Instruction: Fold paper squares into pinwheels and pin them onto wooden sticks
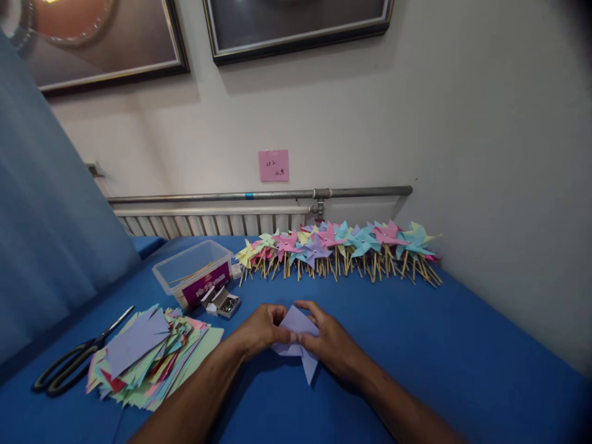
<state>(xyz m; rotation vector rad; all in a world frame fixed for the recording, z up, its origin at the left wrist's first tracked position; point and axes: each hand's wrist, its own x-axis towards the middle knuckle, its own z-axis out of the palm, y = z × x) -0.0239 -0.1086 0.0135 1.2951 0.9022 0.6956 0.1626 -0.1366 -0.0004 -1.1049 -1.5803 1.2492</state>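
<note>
**Lavender sheet mid-fold, both hands engaged**

The left hand (261, 330) and right hand (330, 342) each pinch the lavender paper square (296, 336) at the tabletop's (416, 345) near centre, corners drawn inward. Judged step: gathering points. The next move calls for a pin from the open pin box (224, 302) and a stick from the plastic tub (194, 268). Finished pinwheels (337, 246) line the wall; cut sheets (148, 357) and scissors (76, 361) lie left.

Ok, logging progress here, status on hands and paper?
Left hand and right hand both pinching lavender paper square, folding. Paper stack left. Nothing blocking.
</note>
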